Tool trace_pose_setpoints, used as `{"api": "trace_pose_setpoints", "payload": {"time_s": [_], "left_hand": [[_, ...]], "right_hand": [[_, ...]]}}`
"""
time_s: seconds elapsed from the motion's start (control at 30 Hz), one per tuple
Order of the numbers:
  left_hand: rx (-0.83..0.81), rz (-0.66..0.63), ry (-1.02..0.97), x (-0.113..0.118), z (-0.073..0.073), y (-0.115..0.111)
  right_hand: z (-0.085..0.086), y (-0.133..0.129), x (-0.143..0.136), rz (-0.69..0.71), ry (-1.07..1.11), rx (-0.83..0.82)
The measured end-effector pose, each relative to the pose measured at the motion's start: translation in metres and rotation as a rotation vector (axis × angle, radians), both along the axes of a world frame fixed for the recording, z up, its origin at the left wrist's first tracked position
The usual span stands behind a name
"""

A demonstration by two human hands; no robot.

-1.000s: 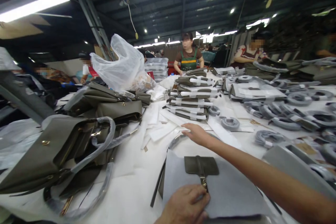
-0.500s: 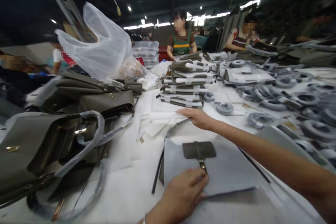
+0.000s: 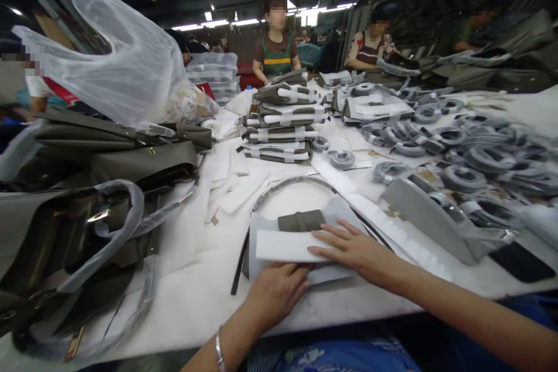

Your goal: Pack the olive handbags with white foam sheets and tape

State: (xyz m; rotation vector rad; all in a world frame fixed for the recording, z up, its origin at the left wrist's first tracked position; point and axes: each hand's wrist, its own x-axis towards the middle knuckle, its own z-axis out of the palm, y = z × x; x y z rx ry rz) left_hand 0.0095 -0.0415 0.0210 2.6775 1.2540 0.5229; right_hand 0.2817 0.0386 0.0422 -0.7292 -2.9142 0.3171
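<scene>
In front of me a dark olive handbag [image 3: 285,221] lies flat, its front mostly covered by a grey-white sheet [image 3: 258,226]. A white foam strip [image 3: 279,246] lies across the bag over the lower part of its flap tab. My left hand [image 3: 279,295] is closed at the strip's lower edge; what its fingers hold there is hidden. With its fingers spread, my right hand [image 3: 360,251] rests on the strip's right end. A wrapped handle [image 3: 288,182] arches behind the bag.
Olive handbags [image 3: 143,163] with plastic-wrapped handles pile up at left. Wrapped bags stand in a stack [image 3: 283,128] ahead, with coiled grey straps [image 3: 492,148] at right. A dark phone-like slab [image 3: 522,261] lies near the front edge. Co-workers stand across the table.
My right hand has come back from the white sheets beyond the bag, and a white foam strip now covers the clasp. My left hand stays low on the bag. The view has shifted right.
</scene>
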Motion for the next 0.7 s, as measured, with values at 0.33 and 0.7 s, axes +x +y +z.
{"api": "trace_pose_setpoints", "payload": {"time_s": [0.33,0.7], "left_hand": [[0.085,0.056,-0.137,0.009,0.034,-0.020],[0.246,0.083,0.182,0.034,0.016,0.002]], "right_hand": [[-0.004,0.000,0.001,0.026,0.034,-0.011],[-0.007,-0.002,-0.001,0.009,0.062,-0.042]]}}
